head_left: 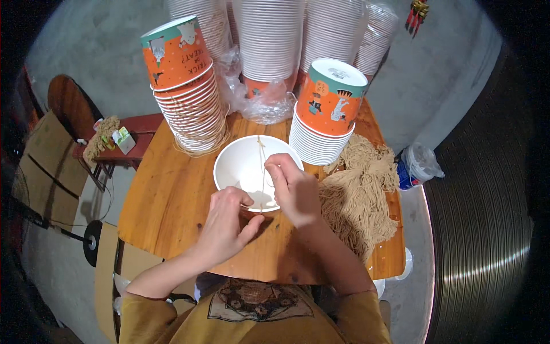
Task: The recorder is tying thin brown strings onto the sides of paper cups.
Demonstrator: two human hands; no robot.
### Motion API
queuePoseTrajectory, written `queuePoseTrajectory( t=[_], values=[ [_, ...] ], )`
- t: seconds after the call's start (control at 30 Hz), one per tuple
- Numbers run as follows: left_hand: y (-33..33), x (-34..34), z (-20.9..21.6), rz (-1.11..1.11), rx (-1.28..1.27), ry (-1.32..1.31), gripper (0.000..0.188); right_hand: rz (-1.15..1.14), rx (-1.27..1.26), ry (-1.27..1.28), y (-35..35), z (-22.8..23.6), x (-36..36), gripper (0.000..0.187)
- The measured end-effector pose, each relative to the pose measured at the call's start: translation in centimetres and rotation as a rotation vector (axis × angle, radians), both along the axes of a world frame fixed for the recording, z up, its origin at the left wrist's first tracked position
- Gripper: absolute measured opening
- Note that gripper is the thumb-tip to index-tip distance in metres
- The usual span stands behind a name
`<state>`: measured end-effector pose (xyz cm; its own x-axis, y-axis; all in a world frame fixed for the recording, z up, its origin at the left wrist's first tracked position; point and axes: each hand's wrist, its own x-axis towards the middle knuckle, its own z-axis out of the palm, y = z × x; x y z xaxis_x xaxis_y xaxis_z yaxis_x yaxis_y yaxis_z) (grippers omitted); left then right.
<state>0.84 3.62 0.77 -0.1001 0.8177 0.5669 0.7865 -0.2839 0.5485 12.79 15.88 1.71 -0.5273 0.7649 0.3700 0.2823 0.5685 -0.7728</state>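
A white-lined paper bucket (pixel 232 166) stands mouth up on the table before me. A thin tan cord (pixel 263 172) runs across its mouth, knotted at the far rim and reaching the near rim. My right hand (pixel 293 189) is over the bucket's right side, thumb and forefinger pinched on the cord. At the near rim is my left hand (pixel 226 223), its fingers reaching over the inside and its thumb spread apart outside. Whether the left fingertips touch the cord's near end I cannot tell.
An orange bucket stack with cords (pixel 186 97) stands upside down at left, another stack (pixel 326 114) at right. Behind are tall plastic-wrapped stacks (pixel 269 40). Loose tan cord (pixel 361 195) is heaped on the wooden table (pixel 166 212). A red bench (pixel 143 129) stands left.
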Motion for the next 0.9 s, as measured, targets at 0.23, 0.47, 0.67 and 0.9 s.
queuePoseTrajectory(
  t=[0.23,0.47,0.67,0.9],
  values=[
    [0.8,-0.5,-0.4,-0.118,0.118,0.261,0.022,-0.044,0.205,0.097,0.2,-0.7,-0.5,0.008],
    [1.4,-0.9,-0.3,-0.159,0.082,0.293,0.020,-0.026,0.267,0.121,-0.1,-0.3,-0.7,0.006],
    [1.6,-1.4,-0.8,-0.204,0.086,0.332,0.019,-0.037,0.303,0.178,0.0,-0.5,-0.6,0.007],
    [0.8,-4.3,1.4,-0.347,-0.032,0.444,0.022,0.145,0.553,-0.038,2.6,2.5,4.1,0.021]
  ],
)
